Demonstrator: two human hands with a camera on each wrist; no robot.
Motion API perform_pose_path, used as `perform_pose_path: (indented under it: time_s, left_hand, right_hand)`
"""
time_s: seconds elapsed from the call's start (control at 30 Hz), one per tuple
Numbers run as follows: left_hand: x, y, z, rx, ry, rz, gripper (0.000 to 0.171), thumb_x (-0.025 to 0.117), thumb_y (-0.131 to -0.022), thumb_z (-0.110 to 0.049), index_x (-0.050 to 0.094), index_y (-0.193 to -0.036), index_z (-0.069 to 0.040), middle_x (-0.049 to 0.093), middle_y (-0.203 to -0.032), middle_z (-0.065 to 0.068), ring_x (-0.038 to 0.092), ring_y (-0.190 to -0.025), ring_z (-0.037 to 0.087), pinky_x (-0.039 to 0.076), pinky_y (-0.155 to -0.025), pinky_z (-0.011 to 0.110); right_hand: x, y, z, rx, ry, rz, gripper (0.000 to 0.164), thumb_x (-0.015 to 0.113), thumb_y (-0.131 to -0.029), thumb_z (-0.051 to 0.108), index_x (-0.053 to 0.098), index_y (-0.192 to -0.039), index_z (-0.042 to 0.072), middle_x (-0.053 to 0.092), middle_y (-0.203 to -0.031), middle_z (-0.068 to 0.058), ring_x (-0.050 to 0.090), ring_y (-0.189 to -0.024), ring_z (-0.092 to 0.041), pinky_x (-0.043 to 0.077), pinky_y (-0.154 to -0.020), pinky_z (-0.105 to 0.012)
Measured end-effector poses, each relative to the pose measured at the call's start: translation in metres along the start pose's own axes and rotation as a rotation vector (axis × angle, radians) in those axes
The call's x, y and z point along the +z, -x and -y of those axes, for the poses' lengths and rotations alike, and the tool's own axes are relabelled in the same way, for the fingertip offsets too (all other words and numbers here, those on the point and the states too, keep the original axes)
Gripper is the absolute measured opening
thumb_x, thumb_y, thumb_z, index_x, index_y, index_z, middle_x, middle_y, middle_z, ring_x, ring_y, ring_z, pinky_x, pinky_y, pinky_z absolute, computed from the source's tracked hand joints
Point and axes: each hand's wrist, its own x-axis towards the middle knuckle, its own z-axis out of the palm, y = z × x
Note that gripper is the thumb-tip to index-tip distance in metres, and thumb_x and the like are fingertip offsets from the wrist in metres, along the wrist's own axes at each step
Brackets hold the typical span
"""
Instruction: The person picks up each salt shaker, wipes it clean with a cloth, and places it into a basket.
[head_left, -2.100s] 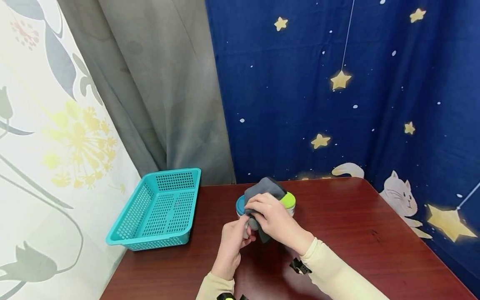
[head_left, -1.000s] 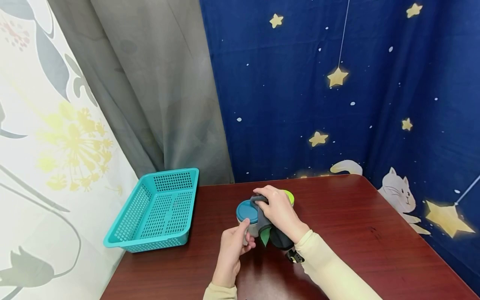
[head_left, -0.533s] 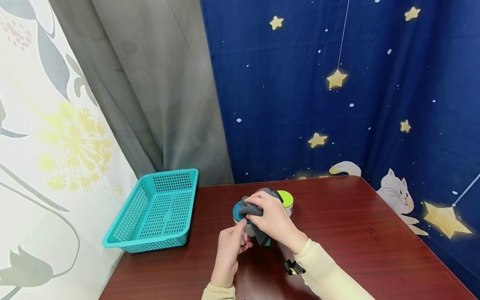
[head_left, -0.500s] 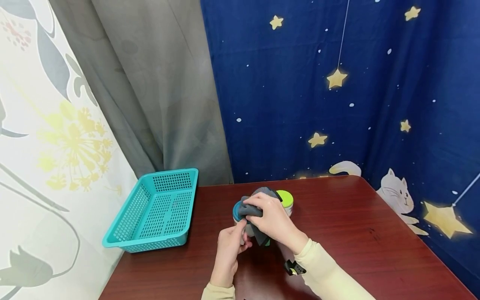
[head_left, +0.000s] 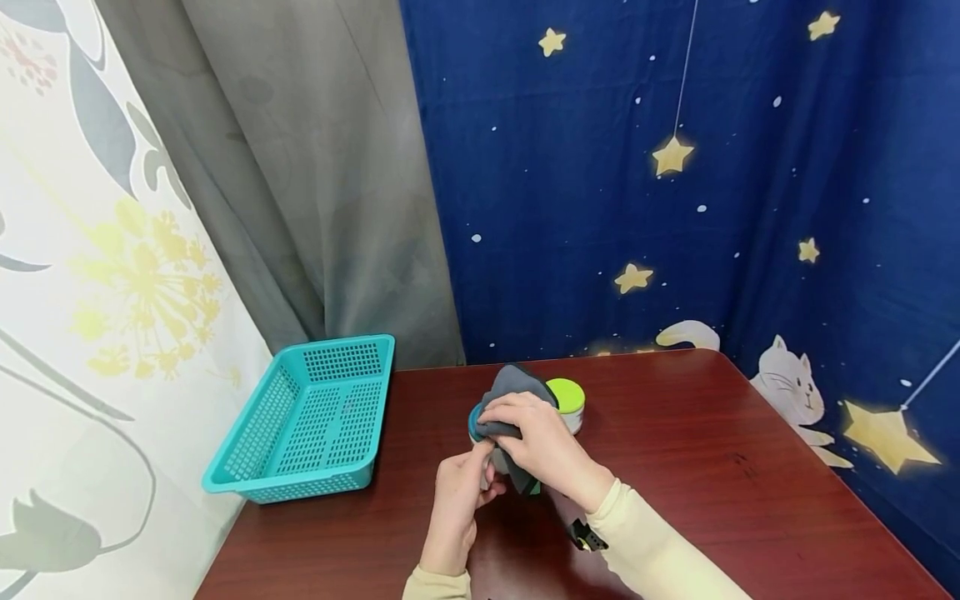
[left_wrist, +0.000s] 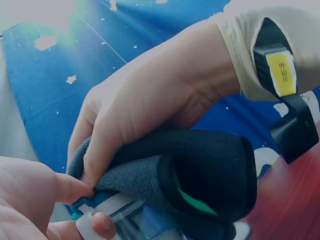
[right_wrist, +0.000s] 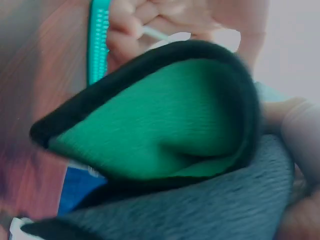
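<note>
My right hand (head_left: 536,433) grips a folded cleaning cloth (head_left: 512,383), grey with a black border and a green underside, and presses it onto a lidded container (head_left: 474,423) with a blue lid. Most of that lid is hidden beneath cloth and fingers. At the container's near left side is my left hand (head_left: 456,492), its thumb at the lid edge and fingers curled at a white tab (left_wrist: 90,226), steadying the container. In the right wrist view the cloth's green side (right_wrist: 140,125) hangs down toward the camera. The thumbs of both hands come close together at the rim.
A second container with a lime-green lid (head_left: 567,395) stands just right of the cloth. To the left sits a turquoise perforated basket (head_left: 330,433) on the dark red wooden table (head_left: 675,483). Curtains (head_left: 570,208) hang behind the table's far edge.
The cloth has moved from the blue lid's right side, where most of the lid showed, leftward over it. Its loose part now stands up behind my right hand. My left hand keeps its hold.
</note>
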Motion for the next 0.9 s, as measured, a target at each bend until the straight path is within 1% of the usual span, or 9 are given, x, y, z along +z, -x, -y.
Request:
perform_pose_path:
  time_s: [0.1,0.23,0.3,0.47,0.53,0.63,0.73,0.8,0.9]
  left_hand:
    - [-0.001,0.001,-0.001,0.008,-0.002,0.020,0.046,0.071,-0.092,-0.033,0.056,-0.058,-0.004,0.055,-0.055,0.005,0.061,-0.051,0.018,0.053,-0.056,0.026]
    - [-0.001,0.003,-0.002,0.016,-0.006,0.055,0.047,0.072,-0.092,-0.034,0.056,-0.060,-0.002,0.057,-0.057,0.007,0.060,-0.051,0.017,0.053,-0.056,0.026]
    - [-0.001,0.004,-0.001,0.015,-0.006,0.062,0.048,0.072,-0.092,-0.034,0.055,-0.060,-0.002,0.057,-0.058,0.007,0.060,-0.051,0.017,0.053,-0.056,0.026]
    - [-0.001,0.004,0.001,0.002,-0.010,0.055,0.049,0.071,-0.093,-0.035,0.054,-0.060,-0.002,0.058,-0.057,0.007,0.061,-0.051,0.016,0.052,-0.055,0.025]
    - [-0.002,0.004,0.001,0.001,-0.010,0.054,0.049,0.070,-0.093,-0.036,0.053,-0.061,-0.002,0.058,-0.058,0.007,0.061,-0.051,0.016,0.052,-0.055,0.024]
    - [-0.002,0.004,0.001,0.003,-0.008,0.052,0.049,0.069,-0.094,-0.035,0.053,-0.061,-0.002,0.058,-0.058,0.007,0.061,-0.052,0.016,0.052,-0.055,0.024]
    - [-0.003,0.003,0.000,0.006,-0.008,0.048,0.049,0.069,-0.094,-0.035,0.052,-0.061,-0.003,0.057,-0.058,0.007,0.061,-0.052,0.017,0.052,-0.055,0.024]
    - [-0.003,0.003,0.000,0.003,-0.007,0.047,0.049,0.069,-0.094,-0.034,0.051,-0.060,-0.003,0.057,-0.058,0.007,0.061,-0.052,0.017,0.052,-0.055,0.024]
    - [-0.004,0.003,0.000,0.004,-0.009,0.054,0.050,0.070,-0.094,-0.034,0.051,-0.060,-0.002,0.057,-0.058,0.008,0.061,-0.052,0.018,0.053,-0.056,0.025]
  right_hand:
    - [0.001,-0.006,-0.010,0.065,0.014,-0.021,0.023,0.076,-0.090,0.015,0.076,-0.110,0.025,0.067,-0.117,0.007,0.060,-0.108,-0.014,0.050,-0.092,-0.038]
    - [-0.002,-0.012,-0.026,0.198,-0.012,-0.070,0.019,0.077,-0.090,0.016,0.077,-0.105,0.028,0.068,-0.105,0.012,0.063,-0.097,-0.009,0.053,-0.085,-0.033]
    - [-0.002,-0.013,-0.030,0.254,-0.031,-0.083,0.020,0.078,-0.089,0.018,0.076,-0.106,0.029,0.069,-0.102,0.013,0.064,-0.093,-0.008,0.054,-0.081,-0.032]
    - [0.001,-0.010,-0.032,0.313,-0.054,-0.104,0.027,0.079,-0.089,0.023,0.072,-0.115,0.024,0.072,-0.106,0.006,0.066,-0.089,-0.012,0.054,-0.076,-0.032]
    - [0.002,-0.009,-0.031,0.325,-0.062,-0.117,0.027,0.079,-0.088,0.023,0.072,-0.114,0.023,0.073,-0.106,0.005,0.066,-0.087,-0.013,0.054,-0.074,-0.032]
    - [0.003,-0.009,-0.029,0.324,-0.054,-0.119,0.025,0.079,-0.089,0.024,0.073,-0.113,0.022,0.072,-0.106,0.006,0.066,-0.088,-0.014,0.054,-0.076,-0.034]
    - [0.003,-0.009,-0.027,0.282,-0.021,-0.126,0.024,0.080,-0.088,0.022,0.073,-0.111,0.021,0.071,-0.105,0.007,0.066,-0.090,-0.014,0.055,-0.079,-0.034]
    - [0.003,-0.008,-0.025,0.220,0.010,-0.139,0.024,0.080,-0.088,0.019,0.072,-0.110,0.020,0.071,-0.104,0.007,0.066,-0.090,-0.013,0.055,-0.081,-0.033]
    - [0.003,-0.004,-0.021,0.089,0.073,-0.174,0.028,0.083,-0.084,0.012,0.073,-0.109,0.020,0.070,-0.100,0.007,0.065,-0.087,-0.010,0.056,-0.080,-0.031]
